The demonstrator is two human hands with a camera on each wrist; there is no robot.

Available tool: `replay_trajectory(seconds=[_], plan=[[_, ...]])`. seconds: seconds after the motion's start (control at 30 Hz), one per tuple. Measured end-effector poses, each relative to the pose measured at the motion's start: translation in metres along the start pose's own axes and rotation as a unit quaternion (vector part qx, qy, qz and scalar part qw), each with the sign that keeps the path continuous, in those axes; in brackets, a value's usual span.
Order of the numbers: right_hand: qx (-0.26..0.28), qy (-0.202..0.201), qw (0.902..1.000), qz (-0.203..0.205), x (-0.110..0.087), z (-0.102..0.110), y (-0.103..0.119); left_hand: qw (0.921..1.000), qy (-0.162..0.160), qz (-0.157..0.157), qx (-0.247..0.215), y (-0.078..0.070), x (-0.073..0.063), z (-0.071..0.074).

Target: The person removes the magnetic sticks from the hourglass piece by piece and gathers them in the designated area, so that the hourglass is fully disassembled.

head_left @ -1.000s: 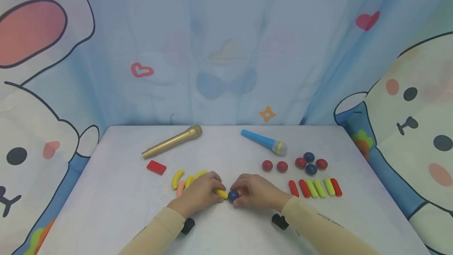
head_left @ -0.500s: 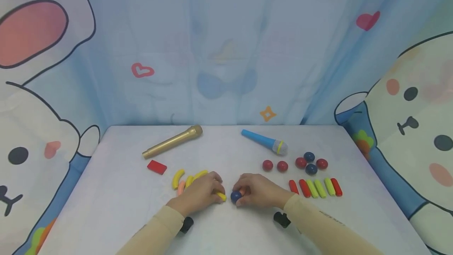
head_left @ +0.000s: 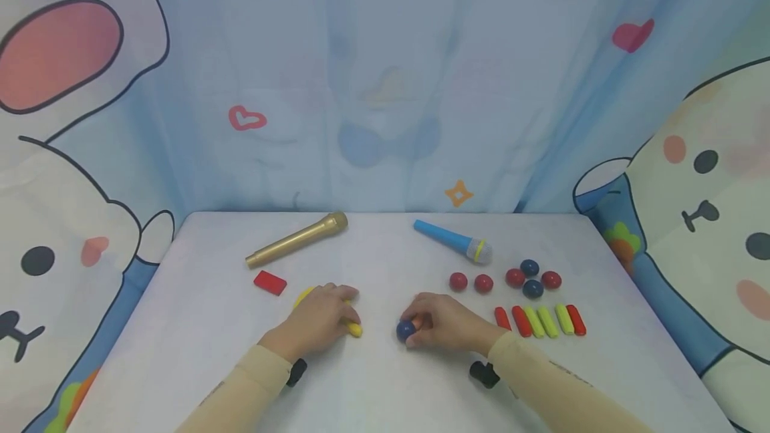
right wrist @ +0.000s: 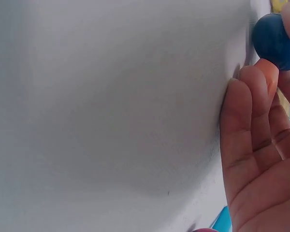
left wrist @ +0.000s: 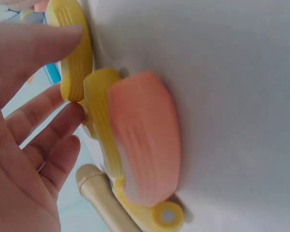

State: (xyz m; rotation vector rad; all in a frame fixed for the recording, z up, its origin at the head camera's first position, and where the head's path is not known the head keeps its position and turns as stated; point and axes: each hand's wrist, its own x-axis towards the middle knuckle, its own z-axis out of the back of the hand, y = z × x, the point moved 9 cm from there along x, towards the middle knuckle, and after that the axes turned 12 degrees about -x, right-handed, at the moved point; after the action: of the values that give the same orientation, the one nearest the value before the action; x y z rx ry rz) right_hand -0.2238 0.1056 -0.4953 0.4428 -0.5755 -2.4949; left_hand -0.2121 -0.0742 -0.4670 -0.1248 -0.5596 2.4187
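Note:
My left hand pinches a yellow banana-shaped toy, its thumb lying across the near side in the left wrist view. Beside that hand lie more yellow pieces and a chunky peach-orange piece, mostly covered by the hand in the head view. To the right, my right hand holds a dark blue ball low over the white table. In the right wrist view a small orange piece shows between the ball and the fingers, partly hidden by them.
A gold microphone and a blue one lie at the back, with a red rectangle at left. Right of centre are red balls, blue balls and a row of red and yellow-green sticks.
The left hand has moved left with the yellow toy, away from the blue ball it was beside. The right hand has drawn slightly right, still holding the ball.

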Motion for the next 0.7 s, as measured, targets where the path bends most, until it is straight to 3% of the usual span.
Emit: replay_trajectory(seconds=[0.43,0.7], plan=[[-0.025,0.006,0.9997,0.002,-0.002,-0.002,0.003,0.9989,0.035,0.027,-0.017,0.006,0.001,-0.001],[-0.021,-0.003,0.9992,0.034,-0.001,-0.001,0.012,0.9981,0.040,0.033,-0.035,0.005,0.003,-0.005]])
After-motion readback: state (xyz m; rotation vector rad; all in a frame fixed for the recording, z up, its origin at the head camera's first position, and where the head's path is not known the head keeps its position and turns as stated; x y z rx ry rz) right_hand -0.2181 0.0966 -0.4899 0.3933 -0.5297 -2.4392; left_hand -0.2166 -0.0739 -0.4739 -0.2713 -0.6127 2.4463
